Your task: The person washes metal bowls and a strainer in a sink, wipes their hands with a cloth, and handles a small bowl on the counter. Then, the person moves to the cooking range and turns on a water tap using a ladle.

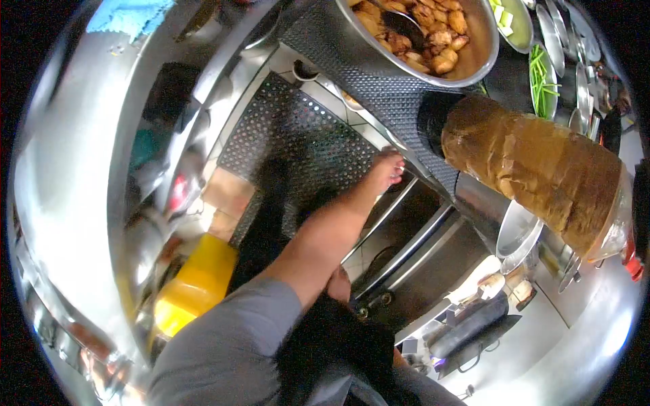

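My left arm, in a grey sleeve, reaches across the middle of the view. My left hand (388,169) has its fingers curled, close to the counter's front edge and the upper end of a thin metal bar (382,220). Whether it grips that bar is not clear. Below the left forearm, my right hand (338,284) shows only in part against the dark apron, its fingers mostly hidden. A metal-fronted unit (420,250) with a thick rail stands under the counter, near both hands.
On the black textured counter mat (399,108) stand a steel bowl (484,57) of browned pieces with a spoon and a large brown bottle (535,169) with a red cap. Bowls of cut greens (542,81) lie beyond. A perforated floor mat (291,128) and a yellow object (196,287) are at left.
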A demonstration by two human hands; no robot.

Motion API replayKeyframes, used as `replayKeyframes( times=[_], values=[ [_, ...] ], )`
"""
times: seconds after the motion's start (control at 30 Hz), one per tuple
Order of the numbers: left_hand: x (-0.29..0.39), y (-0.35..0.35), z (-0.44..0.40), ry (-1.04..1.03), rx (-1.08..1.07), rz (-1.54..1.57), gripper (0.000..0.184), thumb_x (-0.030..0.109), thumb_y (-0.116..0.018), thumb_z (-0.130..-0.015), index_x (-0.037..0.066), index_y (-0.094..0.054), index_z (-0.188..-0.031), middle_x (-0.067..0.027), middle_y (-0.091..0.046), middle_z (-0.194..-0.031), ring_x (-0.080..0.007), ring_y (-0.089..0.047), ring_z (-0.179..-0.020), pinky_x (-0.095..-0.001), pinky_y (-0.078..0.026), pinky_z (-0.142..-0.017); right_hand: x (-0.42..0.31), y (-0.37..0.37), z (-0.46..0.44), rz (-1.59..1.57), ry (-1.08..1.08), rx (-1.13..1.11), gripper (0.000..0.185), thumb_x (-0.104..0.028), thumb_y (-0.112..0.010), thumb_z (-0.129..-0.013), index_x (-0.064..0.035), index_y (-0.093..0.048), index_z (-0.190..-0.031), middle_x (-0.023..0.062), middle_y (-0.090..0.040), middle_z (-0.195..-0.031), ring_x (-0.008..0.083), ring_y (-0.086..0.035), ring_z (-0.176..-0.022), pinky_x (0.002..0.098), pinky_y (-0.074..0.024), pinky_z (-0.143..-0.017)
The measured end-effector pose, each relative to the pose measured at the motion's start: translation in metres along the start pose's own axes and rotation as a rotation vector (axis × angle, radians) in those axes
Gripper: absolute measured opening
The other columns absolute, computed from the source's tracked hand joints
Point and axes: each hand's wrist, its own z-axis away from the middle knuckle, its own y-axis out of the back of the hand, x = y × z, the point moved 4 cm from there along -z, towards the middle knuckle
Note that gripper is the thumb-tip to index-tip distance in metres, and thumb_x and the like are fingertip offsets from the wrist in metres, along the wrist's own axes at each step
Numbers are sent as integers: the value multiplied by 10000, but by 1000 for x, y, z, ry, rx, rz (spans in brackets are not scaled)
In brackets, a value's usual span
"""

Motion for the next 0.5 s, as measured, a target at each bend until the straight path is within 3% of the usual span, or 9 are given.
replayKeyframes(
  times=[0.03, 0.17, 0.37, 0.47, 0.5],
  values=[
    [-8, -14, -6, 10, -37, -53, 184, 266, -659, -857, 193, -598, -1014, 28, -590, -837, -159, -551, -731, -402, -494, -657, -2, 5, 5, -2, 167, 131, 458, -203, -287, -999, -85, -374, -1433, 226, -485, -1369, 419, -498, -1212, 487, -425, -1012],
    [-28, -38, -56, 133, -231, 238, 134, 266, -640, -870, 182, -585, -959, 5, -590, -829, -169, -562, -767, -398, -501, -662, 8, 0, 9, 74, 239, 206, 457, -196, -289, -997, -82, -379, -1430, 231, -493, -1357, 421, -505, -1200, 489, -432, -1003],
    [1, -37, -54, -15, 205, -130, 147, 237, -641, -893, 150, -599, -1004, -3, -603, -800, -140, -568, -653, -323, -469, -540, 43, -38, -6, 179, 283, 188, 457, -187, -292, -992, -76, -386, -1425, 238, -505, -1340, 423, -517, -1182, 490, -442, -990],
    [-3, -22, -7, -107, 170, -147, 154, 222, -641, -904, 135, -605, -1026, -7, -610, -785, -126, -571, -595, -286, -452, -479, 24, -24, 0, 194, 308, 226, 456, -182, -294, -990, -74, -390, -1423, 241, -511, -1331, 424, -523, -1173, 491, -447, -983],
    [-7, -4, 18, -153, 105, -104, 180, 223, -661, -900, 109, -616, -1032, -11, -617, -775, -118, -566, -580, -264, -443, -464, 3, -2, 20, 76, 159, 254, 455, -140, -325, -969, -72, -397, -1413, 259, -523, -1307, 430, -539, -1147, 490, -460, -965]
  ],
)
